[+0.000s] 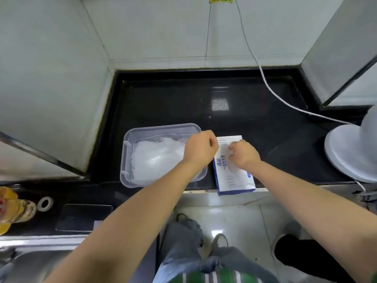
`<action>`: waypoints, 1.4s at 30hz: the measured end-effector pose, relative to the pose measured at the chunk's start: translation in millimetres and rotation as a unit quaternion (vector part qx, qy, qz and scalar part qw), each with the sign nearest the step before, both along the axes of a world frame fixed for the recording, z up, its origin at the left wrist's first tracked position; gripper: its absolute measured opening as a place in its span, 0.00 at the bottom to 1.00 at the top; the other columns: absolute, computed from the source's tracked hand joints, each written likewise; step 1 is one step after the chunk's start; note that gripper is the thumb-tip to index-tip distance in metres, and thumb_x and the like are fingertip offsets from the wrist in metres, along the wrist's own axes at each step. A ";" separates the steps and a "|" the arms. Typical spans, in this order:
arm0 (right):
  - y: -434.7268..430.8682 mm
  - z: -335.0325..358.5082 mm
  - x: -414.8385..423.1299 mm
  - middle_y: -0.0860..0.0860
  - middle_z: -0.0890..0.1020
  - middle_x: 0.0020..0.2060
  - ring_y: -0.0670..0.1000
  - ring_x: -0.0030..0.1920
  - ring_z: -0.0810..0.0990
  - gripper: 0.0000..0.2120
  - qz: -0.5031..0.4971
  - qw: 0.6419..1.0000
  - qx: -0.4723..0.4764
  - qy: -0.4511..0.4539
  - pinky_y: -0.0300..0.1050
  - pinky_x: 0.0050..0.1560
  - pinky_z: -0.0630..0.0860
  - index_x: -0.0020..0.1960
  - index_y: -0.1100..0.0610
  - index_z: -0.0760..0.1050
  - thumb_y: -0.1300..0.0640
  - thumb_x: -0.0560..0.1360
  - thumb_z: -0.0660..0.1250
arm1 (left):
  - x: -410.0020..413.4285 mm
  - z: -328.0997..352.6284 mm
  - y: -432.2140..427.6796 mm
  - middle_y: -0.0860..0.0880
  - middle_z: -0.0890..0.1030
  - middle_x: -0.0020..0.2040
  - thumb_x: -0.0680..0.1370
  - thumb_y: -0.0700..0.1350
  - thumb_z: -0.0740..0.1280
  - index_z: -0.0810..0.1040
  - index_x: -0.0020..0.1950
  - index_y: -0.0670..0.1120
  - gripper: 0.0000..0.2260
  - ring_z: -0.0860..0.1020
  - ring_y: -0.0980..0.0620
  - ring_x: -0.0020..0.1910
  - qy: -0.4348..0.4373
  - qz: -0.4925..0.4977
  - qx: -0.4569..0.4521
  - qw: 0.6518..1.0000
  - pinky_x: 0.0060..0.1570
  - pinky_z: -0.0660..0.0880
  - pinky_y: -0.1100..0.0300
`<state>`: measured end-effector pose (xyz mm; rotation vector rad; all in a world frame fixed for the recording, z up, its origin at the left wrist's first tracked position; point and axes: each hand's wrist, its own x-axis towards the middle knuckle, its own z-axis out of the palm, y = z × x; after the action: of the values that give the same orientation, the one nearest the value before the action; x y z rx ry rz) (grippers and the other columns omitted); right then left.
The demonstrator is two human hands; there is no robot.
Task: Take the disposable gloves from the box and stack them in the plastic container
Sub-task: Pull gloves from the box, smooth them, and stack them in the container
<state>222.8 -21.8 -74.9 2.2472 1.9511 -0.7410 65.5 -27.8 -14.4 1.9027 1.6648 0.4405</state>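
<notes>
Nearest, the white-and-blue cardboard glove box point(234, 178) lay at the front edge of the black counter point(265, 99), the right hand point(243, 154) curled on its top. Just left, the left hand point(201, 148) hung, fingers curled, over the right rim of the clear rectangular plastic container point(130, 139), translucent disposable gloves point(157, 158) heaped inside. Whether either hand pinched a glove could not be told.
</notes>
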 end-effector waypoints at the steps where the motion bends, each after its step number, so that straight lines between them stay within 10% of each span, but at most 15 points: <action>1: -6.0 -5.6 2.9 0.55 0.77 0.56 0.56 0.53 0.79 0.11 0.012 1.000 -0.004 -0.026 0.47 0.48 0.78 0.55 0.55 0.79 0.59 0.74 0.63 | 10.7 -2.1 -3.8 0.51 0.80 0.37 0.76 0.39 0.62 0.81 0.46 0.45 0.08 0.80 0.46 0.43 -0.026 -0.008 -0.017 0.999 0.43 0.76 0.55; 8: -23.6 -18.6 0.4 0.55 0.77 0.51 0.58 0.45 0.79 0.11 -0.059 0.997 0.039 0.004 0.48 0.44 0.76 0.34 0.57 0.69 0.63 0.74 0.64 | 51.7 -46.7 -28.9 0.40 0.76 0.61 0.80 0.43 0.62 0.64 0.68 0.41 0.18 0.76 0.39 0.59 0.028 -0.035 -0.193 0.980 0.50 0.71 0.51; 13: -23.8 -21.4 11.7 0.49 0.77 0.43 0.52 0.45 0.79 0.07 -0.077 0.981 0.045 0.170 0.43 0.45 0.75 0.38 0.59 0.80 0.61 0.74 0.66 | 46.7 -69.9 -42.9 0.41 0.70 0.64 0.75 0.45 0.72 0.60 0.72 0.44 0.30 0.74 0.41 0.62 0.053 -0.028 -0.213 0.975 0.53 0.72 0.53; 18: -18.9 -2.1 20.9 0.48 0.73 0.37 0.47 0.38 0.70 0.07 -0.225 0.872 0.135 0.414 0.42 0.40 0.69 0.42 0.55 0.71 0.60 0.79 0.60 | 52.1 -70.7 -42.6 0.41 0.71 0.63 0.74 0.44 0.75 0.62 0.70 0.44 0.31 0.75 0.41 0.61 0.066 -0.016 -0.189 0.980 0.54 0.73 0.53; 24: -4.9 3.7 25.2 0.54 0.79 0.44 0.54 0.45 0.79 0.08 -0.210 0.924 0.035 0.318 0.50 0.44 0.78 0.51 0.60 0.75 0.56 0.75 0.69 | 52.6 -71.2 -38.7 0.40 0.70 0.65 0.74 0.45 0.74 0.60 0.71 0.43 0.32 0.74 0.41 0.62 0.082 -0.035 -0.197 0.976 0.57 0.73 0.52; 28: 2.0 23.4 22.2 0.61 0.80 0.44 0.51 0.42 0.78 0.10 -0.244 0.844 0.170 0.446 0.51 0.44 0.78 0.51 0.59 0.77 0.54 0.73 0.66 | 52.0 -69.9 -33.5 0.40 0.70 0.66 0.75 0.46 0.73 0.60 0.72 0.43 0.31 0.74 0.41 0.63 0.069 -0.039 -0.224 0.971 0.59 0.73 0.52; 35: 6.9 40.7 13.8 0.54 0.81 0.39 0.49 0.38 0.82 0.05 -0.259 0.786 0.181 0.532 0.41 0.35 0.78 0.51 0.60 0.78 0.63 0.76 0.65 | 50.6 -35.7 -10.1 0.47 0.80 0.55 0.76 0.44 0.65 0.72 0.64 0.48 0.16 0.79 0.45 0.53 -0.240 0.048 -0.267 0.932 0.57 0.77 0.51; 38: 3.2 34.8 9.5 0.58 0.82 0.41 0.53 0.41 0.84 0.06 -0.257 0.780 0.174 0.543 0.45 0.39 0.79 0.52 0.62 0.78 0.63 0.76 0.66 | 34.7 -14.7 5.3 0.48 0.83 0.54 0.71 0.60 0.70 0.77 0.61 0.48 0.23 0.82 0.49 0.53 -0.407 0.076 -0.274 0.868 0.56 0.77 0.54; 42: 3.6 34.4 -11.5 0.55 0.82 0.49 0.48 0.47 0.83 0.19 -0.199 0.779 0.137 0.578 0.38 0.39 0.78 0.63 0.60 0.72 0.65 0.74 0.71 | 10.4 -6.1 24.7 0.49 0.84 0.52 0.70 0.63 0.73 0.81 0.58 0.44 0.27 0.81 0.54 0.48 -0.421 0.164 -0.255 0.855 0.46 0.73 0.64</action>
<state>211.3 -18.2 -40.5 2.6770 1.9271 -2.5330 75.9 -3.1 -20.4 0.8249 1.2926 0.7425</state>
